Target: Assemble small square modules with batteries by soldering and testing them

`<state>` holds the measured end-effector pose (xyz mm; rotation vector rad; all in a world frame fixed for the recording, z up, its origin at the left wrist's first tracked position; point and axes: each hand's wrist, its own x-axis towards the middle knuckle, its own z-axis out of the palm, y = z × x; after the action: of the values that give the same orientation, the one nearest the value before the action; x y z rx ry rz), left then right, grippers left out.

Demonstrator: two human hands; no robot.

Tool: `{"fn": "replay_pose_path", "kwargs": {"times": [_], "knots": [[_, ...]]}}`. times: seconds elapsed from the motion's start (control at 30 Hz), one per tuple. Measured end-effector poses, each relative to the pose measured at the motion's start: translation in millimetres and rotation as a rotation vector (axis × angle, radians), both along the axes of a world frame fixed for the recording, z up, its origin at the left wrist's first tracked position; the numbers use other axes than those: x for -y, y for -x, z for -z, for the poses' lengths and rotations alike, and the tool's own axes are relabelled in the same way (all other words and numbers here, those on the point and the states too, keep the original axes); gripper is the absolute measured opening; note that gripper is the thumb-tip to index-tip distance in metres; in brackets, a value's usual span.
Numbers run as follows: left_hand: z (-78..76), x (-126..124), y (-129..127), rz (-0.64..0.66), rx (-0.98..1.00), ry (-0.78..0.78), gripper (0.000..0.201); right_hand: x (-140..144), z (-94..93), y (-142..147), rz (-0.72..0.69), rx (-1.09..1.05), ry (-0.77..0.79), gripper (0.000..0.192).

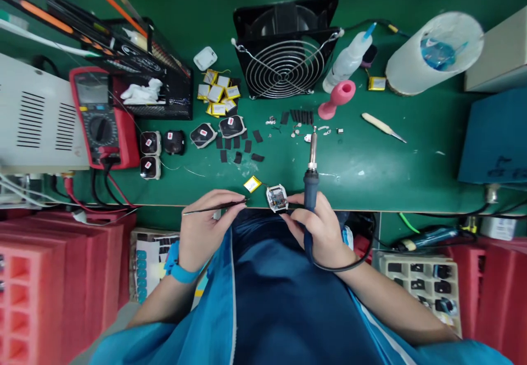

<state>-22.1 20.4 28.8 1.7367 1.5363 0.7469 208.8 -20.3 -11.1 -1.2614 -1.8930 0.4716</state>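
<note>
My left hand [206,228] holds thin black tweezers [218,207], their tip pointing right toward a small yellow battery [252,184] near the bench's front edge. My right hand [319,228] grips a soldering iron [312,175] with a dark blue handle, its tip pointing away from me. The fingertips of that same hand also pinch a small white watch case [277,198] with its electronics exposed. The battery lies just left of the case, joined by thin wires.
On the green bench [411,173] stand a black fan [285,52], a red multimeter [101,115], a mesh tool holder [156,74], several yellow batteries [217,93], watch bodies [203,134], a pink stand [337,99], a squeeze bottle [348,60] and a white roll [432,46]. Red crates [49,277] sit below left, a parts tray [424,282] below right.
</note>
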Motion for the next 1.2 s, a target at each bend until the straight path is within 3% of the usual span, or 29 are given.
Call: {"fn": "replay_pose_path", "kwargs": {"times": [0.13,0.27,0.97,1.2], "knots": [[9.5,3,-16,-0.216,0.372,0.157,0.011,-1,-2.2,-3,0.001,-0.035,0.026,0.024],[15.1,3,-29,-0.289,0.575,0.253,0.019,-1,-3.0,-4,-0.004,-0.026,0.028,0.023],[17.2,3,-34,-0.291,0.454,0.232,0.021,-1,-3.1,-3,0.003,-0.022,0.035,0.022],[20.8,5,-35,-0.195,0.441,0.156,0.017,0,-2.3,-4,-0.020,-0.020,0.039,0.022]]}}
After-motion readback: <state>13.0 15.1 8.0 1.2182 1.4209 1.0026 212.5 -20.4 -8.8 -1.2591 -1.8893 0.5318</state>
